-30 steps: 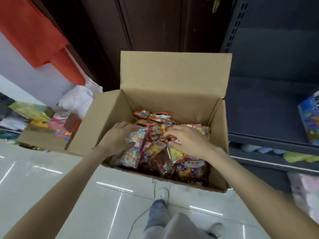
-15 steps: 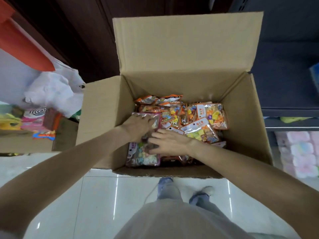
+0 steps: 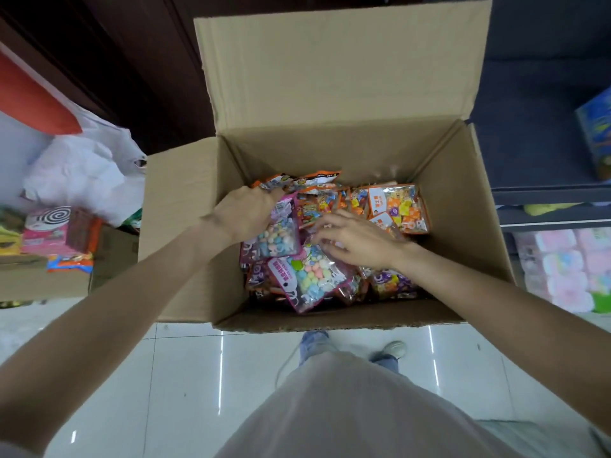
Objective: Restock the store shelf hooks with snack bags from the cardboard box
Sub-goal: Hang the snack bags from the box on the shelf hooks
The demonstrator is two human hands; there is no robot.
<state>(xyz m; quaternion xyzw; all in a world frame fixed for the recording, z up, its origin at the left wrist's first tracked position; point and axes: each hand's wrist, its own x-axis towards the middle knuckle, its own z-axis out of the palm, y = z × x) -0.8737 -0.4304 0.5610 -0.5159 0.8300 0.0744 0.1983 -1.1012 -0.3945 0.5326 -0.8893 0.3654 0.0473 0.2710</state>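
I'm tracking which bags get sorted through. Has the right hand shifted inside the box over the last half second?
Yes. The right hand has moved toward the box's right wall, away from the left hand it was touching, judged against the orange-edged bag.

I cannot see the fingertips of the left hand (image 3: 246, 213); they are behind the pink snack bag (image 3: 281, 233), so its grip is unclear to me. The right hand (image 3: 358, 239) covers some bags, and the lower bags in the cardboard box (image 3: 463, 206) are hidden under the top ones. The print on the bags is too small to read. The blue package (image 3: 596, 133) is cut by the right edge.
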